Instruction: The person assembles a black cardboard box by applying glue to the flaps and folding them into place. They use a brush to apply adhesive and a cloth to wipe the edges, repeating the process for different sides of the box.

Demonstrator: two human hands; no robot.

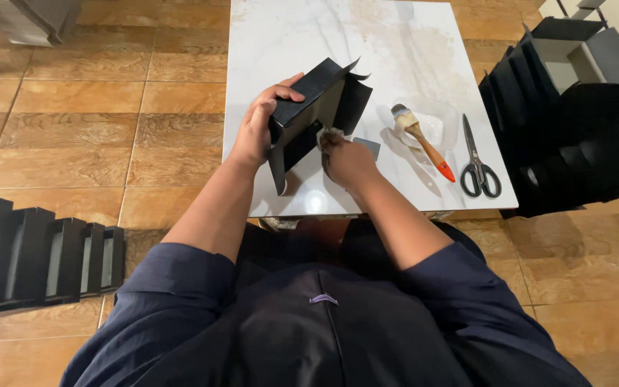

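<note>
A black cardboard box (309, 115) with loose flaps stands tilted on the white marble table (295, 36). My left hand (258, 125) grips its left wall, fingers over the top edge. My right hand (345, 159) presses a small white cloth or wad against the inner side of the box. Whether the fingers close fully round the wad is partly hidden.
A paintbrush (420, 140) with an orange-tipped wooden handle rests on a clear plastic dish (438, 118). Black-handled scissors (476, 161) lie at the table's right edge. Rows of black boxes stand on the tiled floor at left (37, 251) and right (574, 136).
</note>
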